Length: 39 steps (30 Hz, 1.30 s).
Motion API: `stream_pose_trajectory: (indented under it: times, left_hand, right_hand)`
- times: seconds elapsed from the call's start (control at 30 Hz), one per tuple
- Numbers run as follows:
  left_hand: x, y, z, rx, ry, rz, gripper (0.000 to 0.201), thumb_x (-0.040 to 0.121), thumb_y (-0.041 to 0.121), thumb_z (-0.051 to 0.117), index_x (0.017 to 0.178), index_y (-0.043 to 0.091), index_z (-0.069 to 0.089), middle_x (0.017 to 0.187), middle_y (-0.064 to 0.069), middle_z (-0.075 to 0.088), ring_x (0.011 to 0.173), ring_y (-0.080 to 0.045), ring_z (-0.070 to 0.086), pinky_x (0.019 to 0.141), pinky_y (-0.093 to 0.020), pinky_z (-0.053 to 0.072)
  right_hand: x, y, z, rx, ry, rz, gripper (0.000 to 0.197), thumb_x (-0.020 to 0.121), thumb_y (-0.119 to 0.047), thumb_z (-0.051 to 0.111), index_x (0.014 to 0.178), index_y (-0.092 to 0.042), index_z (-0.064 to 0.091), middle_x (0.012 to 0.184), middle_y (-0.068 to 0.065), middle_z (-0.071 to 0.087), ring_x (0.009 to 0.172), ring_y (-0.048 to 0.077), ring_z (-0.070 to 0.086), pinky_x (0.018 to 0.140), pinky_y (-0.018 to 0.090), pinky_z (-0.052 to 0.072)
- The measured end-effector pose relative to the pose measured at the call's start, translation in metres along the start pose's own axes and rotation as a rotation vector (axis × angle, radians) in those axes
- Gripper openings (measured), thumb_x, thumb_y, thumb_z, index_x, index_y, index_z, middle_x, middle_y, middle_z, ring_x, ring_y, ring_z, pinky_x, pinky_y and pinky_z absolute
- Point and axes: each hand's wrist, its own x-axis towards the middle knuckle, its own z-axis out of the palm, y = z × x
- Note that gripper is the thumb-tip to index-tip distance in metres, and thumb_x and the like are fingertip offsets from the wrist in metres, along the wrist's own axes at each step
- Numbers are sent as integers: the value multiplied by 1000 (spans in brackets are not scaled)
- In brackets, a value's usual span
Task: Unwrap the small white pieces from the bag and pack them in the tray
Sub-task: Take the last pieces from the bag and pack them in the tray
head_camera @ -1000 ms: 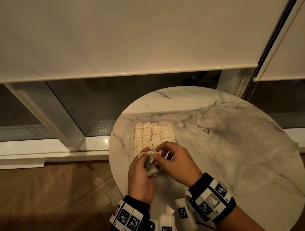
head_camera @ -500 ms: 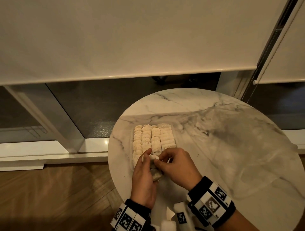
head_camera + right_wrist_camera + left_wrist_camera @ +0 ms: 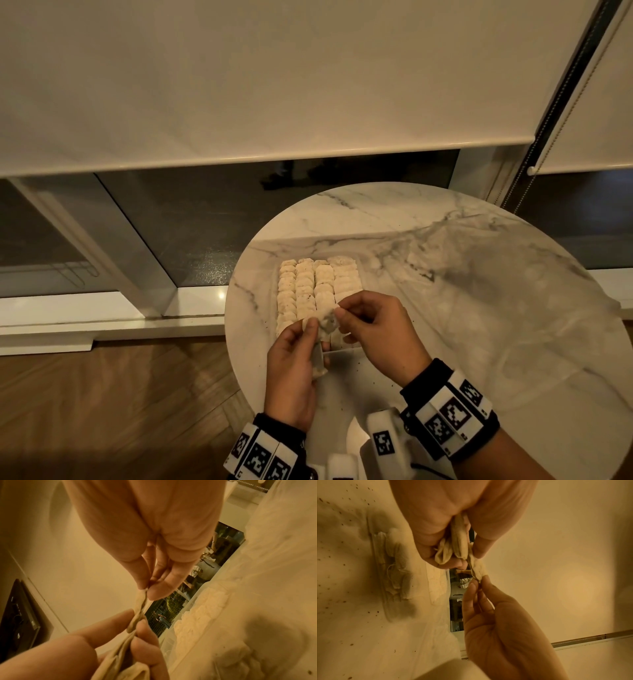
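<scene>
Two hands are in view, both clamped on one bag. The left hand point(image 3: 291, 373) holds the crumpled bag point(image 3: 322, 342) with curled fingers and thumb. The right hand point(image 3: 376, 329) pinches the bag's upper end between thumb and forefinger. The two hands are close together, joined only by the stretched bag material, above the 6 o'clock end of the tray point(image 3: 342, 348).

One clear tray lies on the round marble desk point(image 3: 479, 291), at about 9 o'clock from the desk's centre. The tray holds small white pieces point(image 3: 318, 284) packed in four rows running from 6 to 12 o'clock. The pieces touch one another within each row. The exact count per row cannot be told, because the hands cover the near end.

In the left wrist view, the bag point(image 3: 458, 543) shows several folds bunched in the palm. Dark specks are scattered on the desk point(image 3: 351, 615) beside the tray.

One roller blind point(image 3: 239, 85) hangs behind the desk at 12 o'clock.
</scene>
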Motion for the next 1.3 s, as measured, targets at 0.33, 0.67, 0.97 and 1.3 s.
stream_pose_trajectory:
  times: [0.33,0.67,0.97,1.3]
  left_hand:
    - [0,7,-1,70,-25,77,13,95,13,64,103,7,71,83,-5,72,67,-11,65,61,-27,53]
    - [-1,10,1,-28,13,-4,16,99,15,57,94,8,71,81,-6,71,65,-14,65,52,-25,52]
    - [9,17,-22,-42,111,-10,18,98,18,56,101,6,69,82,-9,65,65,-18,57,58,-30,45]
    - [22,22,-48,-57,209,-22,11,95,17,62,100,10,70,83,-6,65,63,-14,57,58,-29,44]
  right_hand:
    - [-1,-1,-3,209,3,102,7,90,-11,71,94,-6,72,83,12,73,70,18,69,65,32,60]
    - [8,-6,-13,155,-46,53,5,90,-7,71,85,-9,72,81,9,74,72,13,67,62,27,56]
    - [23,-7,-9,-369,-103,-171,5,83,-29,77,78,-29,76,82,-16,72,78,4,66,74,26,55]
    - [49,-11,8,-541,-226,-176,9,86,-30,74,79,-25,75,78,-13,73,80,0,66,76,22,54]
